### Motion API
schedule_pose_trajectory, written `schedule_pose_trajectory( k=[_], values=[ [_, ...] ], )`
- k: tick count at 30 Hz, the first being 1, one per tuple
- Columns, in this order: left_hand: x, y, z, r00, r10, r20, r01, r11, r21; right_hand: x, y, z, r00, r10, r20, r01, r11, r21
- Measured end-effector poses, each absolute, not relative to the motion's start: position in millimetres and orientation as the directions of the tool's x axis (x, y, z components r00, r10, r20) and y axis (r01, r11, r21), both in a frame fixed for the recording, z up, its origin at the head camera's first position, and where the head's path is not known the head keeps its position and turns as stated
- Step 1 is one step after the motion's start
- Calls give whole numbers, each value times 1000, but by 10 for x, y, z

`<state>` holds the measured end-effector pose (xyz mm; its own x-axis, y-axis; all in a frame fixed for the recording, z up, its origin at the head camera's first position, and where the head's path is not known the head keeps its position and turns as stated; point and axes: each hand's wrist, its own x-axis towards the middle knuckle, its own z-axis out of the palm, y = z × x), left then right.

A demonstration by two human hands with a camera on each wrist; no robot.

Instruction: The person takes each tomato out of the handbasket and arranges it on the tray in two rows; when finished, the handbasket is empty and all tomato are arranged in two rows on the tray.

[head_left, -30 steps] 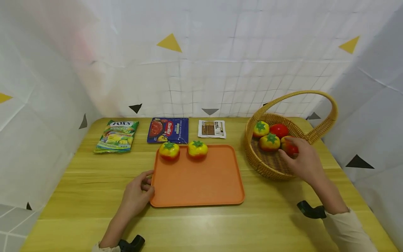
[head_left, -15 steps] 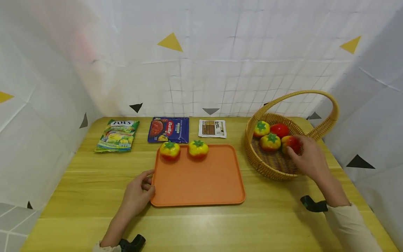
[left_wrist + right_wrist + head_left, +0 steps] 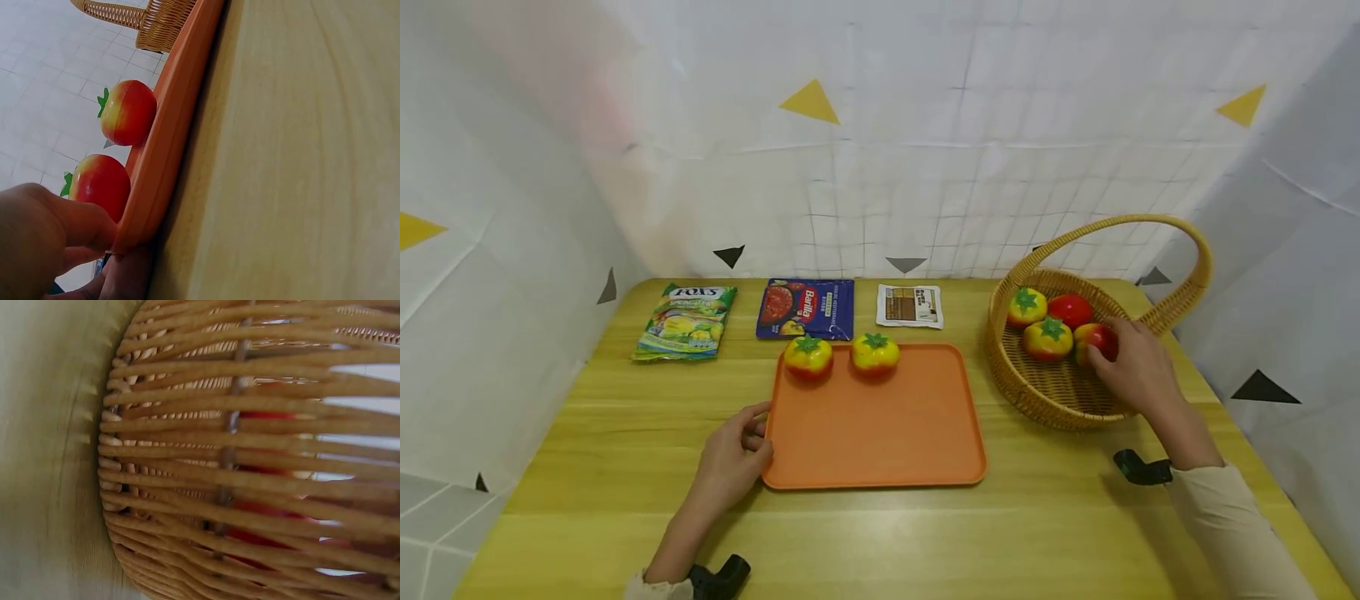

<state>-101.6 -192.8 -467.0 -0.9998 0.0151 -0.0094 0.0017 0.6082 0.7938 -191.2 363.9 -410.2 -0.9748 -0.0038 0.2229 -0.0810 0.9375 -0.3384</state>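
Note:
In the head view my left hand [image 3: 730, 458] grips the left edge of an orange tray [image 3: 880, 442], with thumb and fingers at the rim in the left wrist view. Two toy tomatoes, a left one [image 3: 808, 358] and a right one [image 3: 875, 356], yellow-red with green tops, sit along the tray's back edge. My right hand [image 3: 1138, 367] reaches into a wicker basket [image 3: 1022, 392] and holds a red-yellow tomato [image 3: 1093, 343] at its right side. Several other tomatoes lie there, among them a plain red one [image 3: 1070, 311]. The right wrist view shows mostly basket weave [image 3: 187, 437], hiding the hand.
A green candy bag [image 3: 687, 323], a blue Barilla pouch [image 3: 805, 308] and a small white packet [image 3: 910, 307] lie along the back of the wooden table [image 3: 925, 542]. The basket's tall handle [image 3: 1120, 223] arches above its opening. White sheeting stands behind and on both sides.
My right hand has shifted slightly right from over the tomato to its right side. That tomato stays in the basket. The left hand keeps its place at the tray.

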Motion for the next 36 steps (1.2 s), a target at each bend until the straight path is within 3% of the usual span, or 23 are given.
schedule_pose_trajectory(
  k=[16,36],
  values=[
    [-1013,-1932,-4724,-1000,16,-1,9,599,801,-2026,3683,-4114,-991,-34,129,-74,944,-321],
    [-1034,-1933,-4686,-999,25,-25,-5,600,800,-1804,3613,-4104,-970,-40,242,-134,912,-388]
  ],
)
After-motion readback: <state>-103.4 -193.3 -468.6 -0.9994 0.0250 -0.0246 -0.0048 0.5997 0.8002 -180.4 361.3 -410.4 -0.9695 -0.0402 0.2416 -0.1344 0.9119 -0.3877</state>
